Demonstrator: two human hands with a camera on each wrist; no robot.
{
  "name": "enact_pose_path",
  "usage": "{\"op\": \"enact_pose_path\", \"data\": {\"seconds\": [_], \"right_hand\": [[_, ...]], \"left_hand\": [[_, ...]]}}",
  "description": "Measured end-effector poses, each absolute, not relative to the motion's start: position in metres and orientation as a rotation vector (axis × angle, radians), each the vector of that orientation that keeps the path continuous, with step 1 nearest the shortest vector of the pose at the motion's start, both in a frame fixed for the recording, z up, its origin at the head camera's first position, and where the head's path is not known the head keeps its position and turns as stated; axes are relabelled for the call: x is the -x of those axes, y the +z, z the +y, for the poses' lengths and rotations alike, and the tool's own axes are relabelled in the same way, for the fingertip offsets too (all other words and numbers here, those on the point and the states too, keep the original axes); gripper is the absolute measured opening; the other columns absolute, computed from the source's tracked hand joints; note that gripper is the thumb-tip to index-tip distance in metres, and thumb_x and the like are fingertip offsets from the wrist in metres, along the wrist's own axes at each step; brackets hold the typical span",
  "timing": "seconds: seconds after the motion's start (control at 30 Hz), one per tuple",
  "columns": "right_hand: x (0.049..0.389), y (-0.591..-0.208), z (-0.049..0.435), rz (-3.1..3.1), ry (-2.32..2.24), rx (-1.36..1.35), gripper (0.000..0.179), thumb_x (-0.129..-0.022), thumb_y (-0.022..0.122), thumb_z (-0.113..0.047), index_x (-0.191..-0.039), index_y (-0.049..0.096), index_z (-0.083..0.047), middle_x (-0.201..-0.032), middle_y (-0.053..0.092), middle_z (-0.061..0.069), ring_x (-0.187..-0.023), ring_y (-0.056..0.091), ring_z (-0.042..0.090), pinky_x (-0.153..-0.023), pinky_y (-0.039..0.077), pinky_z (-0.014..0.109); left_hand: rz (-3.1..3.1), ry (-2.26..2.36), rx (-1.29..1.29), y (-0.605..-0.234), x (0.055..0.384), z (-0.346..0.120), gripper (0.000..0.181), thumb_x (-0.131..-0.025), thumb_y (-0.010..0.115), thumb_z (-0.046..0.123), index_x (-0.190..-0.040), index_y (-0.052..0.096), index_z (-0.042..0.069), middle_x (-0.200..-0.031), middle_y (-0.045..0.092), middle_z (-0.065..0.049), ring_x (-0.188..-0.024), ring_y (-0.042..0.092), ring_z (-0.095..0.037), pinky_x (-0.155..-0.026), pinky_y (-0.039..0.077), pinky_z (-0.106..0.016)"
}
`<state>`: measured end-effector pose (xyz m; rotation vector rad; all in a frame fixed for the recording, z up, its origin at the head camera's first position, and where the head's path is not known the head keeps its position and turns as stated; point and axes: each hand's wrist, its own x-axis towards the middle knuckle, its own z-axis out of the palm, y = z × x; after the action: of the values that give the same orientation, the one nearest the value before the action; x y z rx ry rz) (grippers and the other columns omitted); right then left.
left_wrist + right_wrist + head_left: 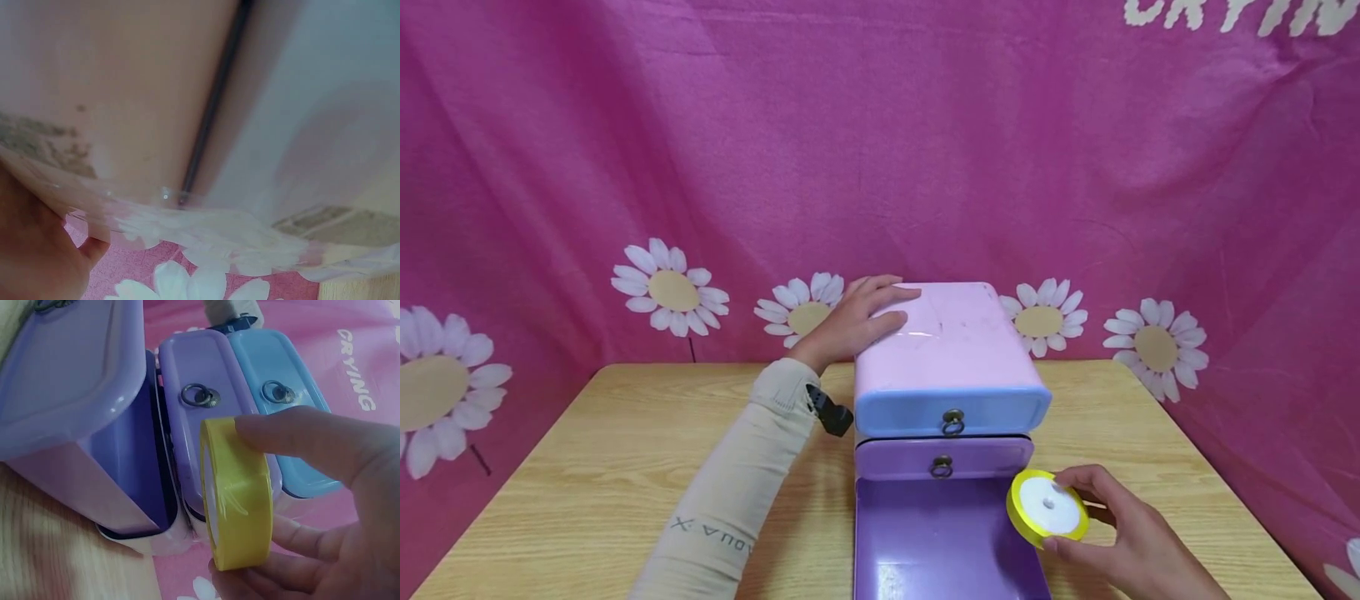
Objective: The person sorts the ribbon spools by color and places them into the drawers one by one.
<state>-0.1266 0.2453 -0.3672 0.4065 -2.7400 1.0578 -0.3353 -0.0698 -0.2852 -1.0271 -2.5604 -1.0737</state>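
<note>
A small drawer cabinet with a pink top stands on the table. My left hand rests on the left side of that top, fingers spread. The bottom purple drawer is pulled out toward me, and its visible floor is bare. Above it, the purple middle drawer and the blue top drawer are closed, each with a ring pull. At the open drawer's right edge, my right hand grips a spool of yellow ribbon by its rim between thumb and fingers. The left wrist view shows mostly a blurred cabinet side.
The wooden table extends to both sides of the cabinet. Behind it hangs a pink cloth printed with white daisies. A dark wrist strap sits on the left sleeve, close to the cabinet's left side.
</note>
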Motion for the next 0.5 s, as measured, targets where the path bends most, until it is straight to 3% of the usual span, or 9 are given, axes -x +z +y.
{"op": "enact_pose_path", "data": {"seconds": [0.3,0.5], "right_hand": [[0.124,-0.366,0.233,-2.929,1.231,-0.371,0.050,-0.064,0.077,-0.043,-0.103,0.049,-0.029,-0.109,0.055,-0.012,-0.098,0.055,0.010,-0.080,0.046,0.026],[0.127,-0.375,0.223,-2.879,1.242,-0.583,0.050,-0.066,0.076,-0.043,-0.104,0.049,-0.026,-0.113,0.054,-0.009,-0.099,0.055,0.010,-0.081,0.047,0.026]], "left_hand": [[-2.562,-1.083,1.027,-0.284,0.334,-0.070,0.041,-0.090,0.050,0.036,-0.130,0.049,0.028,-0.140,0.032,0.005,-0.130,0.017,-0.016,-0.103,0.019,-0.045],[-2.558,-1.087,1.027,-0.284,0.334,-0.070,0.041,-0.090,0.051,0.036,-0.130,0.049,0.028,-0.140,0.032,0.005,-0.130,0.017,-0.015,-0.103,0.018,-0.044]]}}
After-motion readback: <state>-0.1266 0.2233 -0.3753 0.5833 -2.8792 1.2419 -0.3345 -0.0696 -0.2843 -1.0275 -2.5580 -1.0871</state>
